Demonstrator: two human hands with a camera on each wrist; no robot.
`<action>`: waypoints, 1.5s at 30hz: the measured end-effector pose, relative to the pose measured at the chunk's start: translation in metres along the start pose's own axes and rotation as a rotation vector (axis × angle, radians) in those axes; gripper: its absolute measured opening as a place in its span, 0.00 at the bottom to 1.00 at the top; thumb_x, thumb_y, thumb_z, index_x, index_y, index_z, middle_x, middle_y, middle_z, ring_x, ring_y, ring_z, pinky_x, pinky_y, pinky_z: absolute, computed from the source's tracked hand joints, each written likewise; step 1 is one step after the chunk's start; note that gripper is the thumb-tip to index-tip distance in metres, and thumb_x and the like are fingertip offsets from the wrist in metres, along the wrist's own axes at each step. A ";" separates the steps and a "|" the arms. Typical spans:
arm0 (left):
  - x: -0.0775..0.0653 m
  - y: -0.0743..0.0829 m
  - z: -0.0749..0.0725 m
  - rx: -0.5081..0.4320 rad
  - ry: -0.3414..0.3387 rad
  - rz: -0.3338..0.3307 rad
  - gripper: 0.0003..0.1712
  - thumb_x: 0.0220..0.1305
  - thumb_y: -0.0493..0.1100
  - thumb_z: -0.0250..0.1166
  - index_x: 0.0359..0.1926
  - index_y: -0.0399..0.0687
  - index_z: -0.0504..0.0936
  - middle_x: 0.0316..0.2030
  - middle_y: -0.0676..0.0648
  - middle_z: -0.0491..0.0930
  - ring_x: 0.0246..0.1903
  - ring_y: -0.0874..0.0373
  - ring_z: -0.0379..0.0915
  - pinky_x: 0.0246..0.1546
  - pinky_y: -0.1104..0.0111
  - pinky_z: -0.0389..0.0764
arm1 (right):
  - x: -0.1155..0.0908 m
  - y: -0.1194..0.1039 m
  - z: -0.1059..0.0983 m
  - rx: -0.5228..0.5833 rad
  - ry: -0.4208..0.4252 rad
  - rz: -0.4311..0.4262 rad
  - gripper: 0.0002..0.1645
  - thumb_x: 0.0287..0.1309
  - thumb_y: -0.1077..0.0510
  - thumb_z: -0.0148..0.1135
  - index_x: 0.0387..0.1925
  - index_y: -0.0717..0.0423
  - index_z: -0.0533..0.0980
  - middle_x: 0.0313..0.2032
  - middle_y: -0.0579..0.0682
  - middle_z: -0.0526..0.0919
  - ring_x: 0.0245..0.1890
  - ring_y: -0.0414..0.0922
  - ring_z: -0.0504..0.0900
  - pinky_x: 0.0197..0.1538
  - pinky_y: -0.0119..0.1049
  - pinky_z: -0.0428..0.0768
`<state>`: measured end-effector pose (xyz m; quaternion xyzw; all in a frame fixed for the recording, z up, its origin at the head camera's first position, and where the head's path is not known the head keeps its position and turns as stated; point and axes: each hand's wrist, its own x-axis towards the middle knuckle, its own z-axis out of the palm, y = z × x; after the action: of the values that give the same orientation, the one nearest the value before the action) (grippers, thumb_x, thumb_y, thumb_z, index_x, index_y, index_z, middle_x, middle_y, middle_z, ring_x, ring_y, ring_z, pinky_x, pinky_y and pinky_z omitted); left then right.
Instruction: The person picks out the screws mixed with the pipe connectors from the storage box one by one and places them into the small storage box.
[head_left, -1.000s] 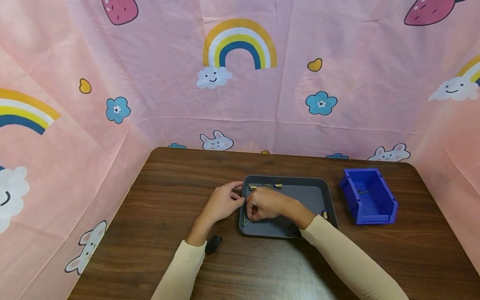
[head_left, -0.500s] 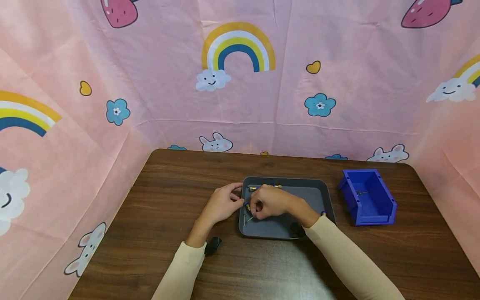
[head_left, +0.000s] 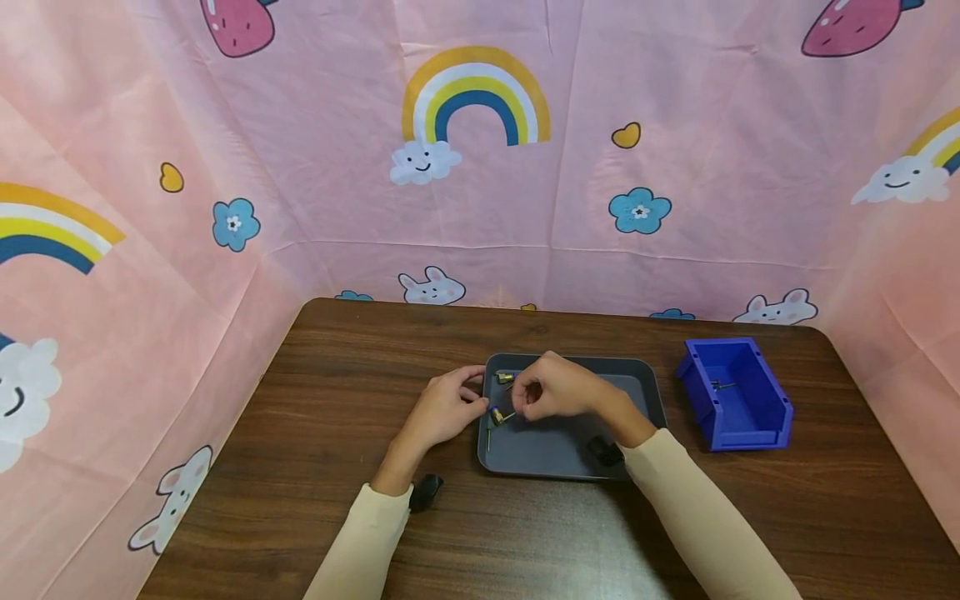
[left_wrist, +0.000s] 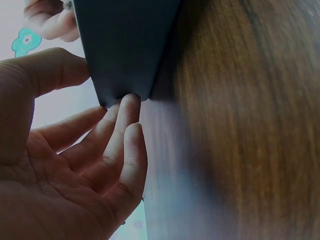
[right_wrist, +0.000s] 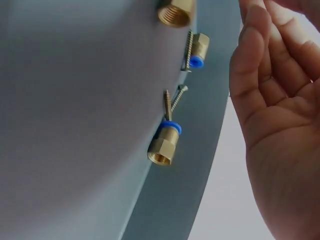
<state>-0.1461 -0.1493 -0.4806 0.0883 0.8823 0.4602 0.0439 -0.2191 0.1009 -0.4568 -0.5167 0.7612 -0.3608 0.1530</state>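
Note:
My left hand rests at the left end of a grey tray. In the left wrist view, its thumb touches the rim and its loosely bent fingers touch the outer wall. Above the tray's left part, my right hand pinches a small screw, its head showing at the fingertips. Beneath the fingertips lies a brass fitting with a blue collar, and a screw lies by the left wall. The right wrist view shows several brass fittings and loose screws; the right fingertips are cut off there.
To the tray's right stands a blue bin with small screws in it. Everything sits on a brown wooden table, with a pink printed cloth behind and at the sides.
My right hand has moved up and rightward away from the tray's near left corner, uncovering the brass fitting by the left wall. My left hand has stayed at the tray's end.

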 end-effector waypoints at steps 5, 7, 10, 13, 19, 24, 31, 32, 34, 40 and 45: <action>0.002 0.000 0.001 0.011 0.003 -0.007 0.32 0.71 0.37 0.72 0.74 0.39 0.79 0.62 0.41 0.86 0.47 0.53 0.90 0.47 0.56 0.89 | -0.005 0.002 -0.005 0.038 0.049 -0.002 0.09 0.61 0.70 0.72 0.31 0.53 0.88 0.26 0.35 0.85 0.25 0.34 0.82 0.32 0.32 0.82; 0.002 0.001 0.001 0.016 0.006 -0.008 0.32 0.71 0.37 0.72 0.74 0.39 0.79 0.62 0.41 0.86 0.47 0.52 0.90 0.47 0.56 0.89 | -0.008 0.002 -0.007 0.055 0.068 0.007 0.08 0.61 0.70 0.73 0.31 0.54 0.88 0.27 0.36 0.87 0.25 0.36 0.83 0.32 0.33 0.83; 0.002 0.001 0.001 0.016 0.009 -0.006 0.32 0.71 0.37 0.72 0.74 0.40 0.80 0.62 0.41 0.86 0.47 0.52 0.90 0.47 0.56 0.89 | -0.012 0.002 -0.010 0.071 0.098 0.019 0.08 0.62 0.69 0.73 0.31 0.54 0.89 0.27 0.38 0.87 0.25 0.38 0.82 0.32 0.33 0.82; 0.002 0.001 0.001 0.014 0.011 0.002 0.31 0.71 0.37 0.72 0.73 0.39 0.80 0.62 0.41 0.86 0.46 0.52 0.90 0.47 0.55 0.89 | -0.017 0.001 -0.014 0.076 0.136 0.023 0.09 0.62 0.69 0.73 0.30 0.53 0.88 0.27 0.38 0.87 0.24 0.38 0.81 0.31 0.33 0.81; 0.002 0.001 0.001 0.020 0.017 0.013 0.31 0.70 0.36 0.72 0.73 0.38 0.80 0.62 0.40 0.86 0.46 0.52 0.90 0.47 0.53 0.89 | -0.030 0.001 -0.022 0.078 0.214 0.019 0.10 0.61 0.71 0.73 0.30 0.54 0.88 0.28 0.38 0.87 0.24 0.40 0.79 0.30 0.34 0.79; 0.001 0.002 0.001 0.021 0.016 0.014 0.31 0.70 0.36 0.72 0.73 0.39 0.81 0.62 0.40 0.86 0.46 0.53 0.90 0.47 0.53 0.89 | -0.043 -0.001 -0.028 0.074 0.277 0.026 0.12 0.60 0.72 0.73 0.31 0.52 0.88 0.28 0.39 0.87 0.25 0.40 0.79 0.30 0.35 0.78; 0.002 -0.001 0.001 0.014 0.018 0.023 0.31 0.70 0.35 0.73 0.73 0.39 0.81 0.62 0.40 0.86 0.45 0.54 0.90 0.46 0.54 0.89 | -0.065 -0.004 -0.039 0.045 0.341 0.075 0.05 0.62 0.69 0.72 0.33 0.57 0.88 0.30 0.39 0.86 0.27 0.41 0.78 0.32 0.35 0.78; 0.002 -0.001 0.001 0.013 0.019 0.026 0.31 0.70 0.35 0.73 0.73 0.39 0.81 0.62 0.40 0.86 0.45 0.54 0.90 0.46 0.54 0.89 | -0.068 -0.004 -0.040 0.041 0.349 0.087 0.03 0.63 0.67 0.73 0.34 0.58 0.88 0.30 0.39 0.86 0.27 0.41 0.78 0.32 0.36 0.78; 0.002 -0.001 0.001 0.013 0.020 0.032 0.31 0.70 0.35 0.73 0.73 0.38 0.81 0.62 0.40 0.86 0.45 0.54 0.90 0.46 0.55 0.89 | -0.076 -0.004 -0.042 0.030 0.370 0.110 0.02 0.63 0.66 0.74 0.35 0.57 0.88 0.29 0.39 0.86 0.28 0.41 0.78 0.33 0.36 0.78; 0.001 -0.003 0.001 0.032 0.025 0.038 0.31 0.70 0.36 0.74 0.73 0.39 0.82 0.62 0.41 0.86 0.45 0.55 0.90 0.45 0.56 0.89 | -0.098 -0.005 -0.046 -0.016 0.466 0.137 0.11 0.61 0.71 0.75 0.34 0.51 0.88 0.30 0.40 0.86 0.29 0.41 0.80 0.33 0.36 0.81; 0.000 -0.004 0.000 0.036 0.033 0.048 0.31 0.70 0.37 0.74 0.72 0.39 0.82 0.62 0.41 0.85 0.44 0.55 0.90 0.45 0.56 0.89 | -0.116 -0.005 -0.048 -0.024 0.542 0.162 0.11 0.60 0.72 0.75 0.33 0.52 0.88 0.32 0.43 0.88 0.30 0.42 0.81 0.33 0.34 0.80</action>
<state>-0.1470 -0.1515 -0.4842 0.1025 0.8887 0.4467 0.0169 -0.1959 0.2224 -0.4362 -0.3404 0.8174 -0.4635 -0.0339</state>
